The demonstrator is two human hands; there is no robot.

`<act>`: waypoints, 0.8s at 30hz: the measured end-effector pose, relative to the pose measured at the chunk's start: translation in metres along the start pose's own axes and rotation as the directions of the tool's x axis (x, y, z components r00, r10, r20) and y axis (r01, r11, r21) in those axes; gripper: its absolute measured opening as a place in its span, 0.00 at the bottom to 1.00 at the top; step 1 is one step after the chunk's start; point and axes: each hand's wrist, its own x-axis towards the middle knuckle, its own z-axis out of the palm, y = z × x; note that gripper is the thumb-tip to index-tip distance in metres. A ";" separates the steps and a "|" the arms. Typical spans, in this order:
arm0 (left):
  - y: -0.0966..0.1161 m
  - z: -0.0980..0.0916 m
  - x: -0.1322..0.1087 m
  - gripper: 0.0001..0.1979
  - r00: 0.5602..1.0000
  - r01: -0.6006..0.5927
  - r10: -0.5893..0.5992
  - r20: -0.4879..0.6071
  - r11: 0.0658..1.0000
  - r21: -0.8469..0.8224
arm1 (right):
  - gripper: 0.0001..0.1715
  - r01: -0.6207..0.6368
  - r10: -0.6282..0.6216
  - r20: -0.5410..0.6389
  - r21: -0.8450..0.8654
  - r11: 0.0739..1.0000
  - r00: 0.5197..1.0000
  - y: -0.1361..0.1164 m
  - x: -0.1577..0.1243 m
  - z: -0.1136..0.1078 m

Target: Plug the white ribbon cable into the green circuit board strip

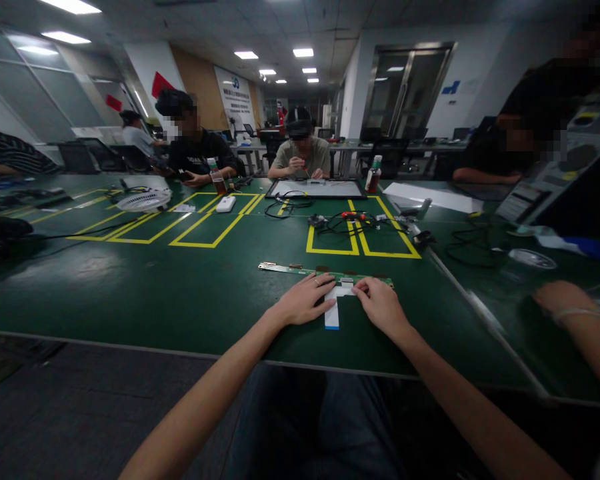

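Observation:
A long narrow green circuit board (290,268) lies on the green table (180,293) in front of me. A white flat ribbon cable (333,312) with a blue end runs from the board toward me. My left hand (304,300) rests on the table with its fingers stretched flat over the cable and the board's edge. My right hand (380,303) lies beside it, fingers curled and pressing where the cable meets the board.
Yellow tape boxes (215,233) mark the table. Farther off lie a small white fan (144,200), a white box (225,204), tangled wires with tools (350,223), a framed panel (316,189) and bottles (373,175). Several people sit around; another person's forearm (580,327) lies at the right.

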 end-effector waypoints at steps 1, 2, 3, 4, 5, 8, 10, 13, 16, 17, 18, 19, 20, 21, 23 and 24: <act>0.000 0.000 0.000 0.31 1.000 0.001 -0.001 0.007 1.000 0.003 | 0.05 -0.010 0.010 -0.006 0.013 1.000 1.000 0.000 0.000 -0.001; 0.000 -0.001 0.000 0.31 1.000 0.005 -0.005 0.014 1.000 0.005 | 0.04 -0.020 0.020 -0.014 0.026 0.999 1.000 0.001 0.000 -0.001; 0.000 -0.001 0.000 0.32 1.000 0.010 -0.010 0.021 1.000 0.004 | 0.03 -0.028 0.029 -0.023 0.039 0.999 0.999 0.001 0.001 -0.002; 0.000 -0.001 0.000 0.33 1.000 0.015 -0.015 0.026 1.000 0.002 | 0.03 -0.033 0.034 -0.035 0.051 0.998 0.999 0.001 0.001 -0.002; 0.000 -0.001 0.000 0.34 0.999 0.019 -0.019 0.030 1.000 0.000 | 0.03 -0.034 0.037 -0.048 0.064 0.997 0.998 0.002 0.001 -0.003; 0.000 -0.001 0.000 0.36 0.999 0.035 -0.035 0.036 0.999 -0.010 | 0.06 -0.018 0.027 -0.084 0.103 0.995 0.996 0.001 0.001 -0.005; 0.000 -0.001 0.000 0.36 0.999 0.041 -0.040 0.032 0.999 -0.020 | 0.06 0.006 0.005 -0.091 0.128 0.992 0.996 -0.001 -0.001 -0.005; 0.000 -0.002 0.000 0.34 1.000 0.021 -0.021 0.009 0.999 -0.030 | 0.06 0.051 -0.041 -0.071 0.153 0.987 0.997 -0.006 -0.009 -0.005; 0.001 -0.003 -0.001 0.30 1.000 0.006 -0.006 -0.005 1.000 -0.025 | 0.06 0.086 -0.080 -0.051 0.144 0.986 0.996 -0.010 -0.019 -0.003; 0.001 -0.004 -0.002 0.28 1.000 0.003 -0.003 -0.001 1.000 -0.017 | 0.06 0.102 -0.097 -0.049 0.126 0.987 0.994 -0.011 -0.022 -0.003; 0.001 -0.004 -0.002 0.27 1.000 0.000 0.000 0.004 1.000 -0.008 | 0.07 0.120 -0.115 -0.049 0.105 0.987 0.992 -0.011 -0.024 -0.002; 0.001 -0.005 -0.002 0.26 1.000 -0.004 0.004 0.009 1.000 0.001 | 0.08 0.139 -0.135 -0.053 0.084 0.987 0.989 -0.012 -0.025 -0.002; 0.001 -0.005 -0.002 0.25 1.000 -0.008 0.008 0.013 1.000 0.009 | 0.09 0.158 -0.154 -0.060 0.064 0.985 0.986 -0.012 -0.026 -0.001; 0.001 -0.006 -0.002 0.25 1.000 -0.013 0.012 0.016 1.000 0.013 | 0.10 0.177 -0.174 -0.067 0.049 0.983 0.982 -0.012 -0.027 -0.001; 0.002 -0.007 -0.003 0.25 1.000 -0.017 0.017 0.018 1.000 0.015 | 0.13 0.218 -0.215 -0.084 0.019 0.976 0.973 -0.013 -0.027 -0.002; 0.002 -0.007 -0.003 0.25 1.000 -0.018 0.018 0.020 1.000 0.014 | 0.15 0.237 -0.236 -0.089 0.003 0.971 0.968 -0.014 -0.028 -0.002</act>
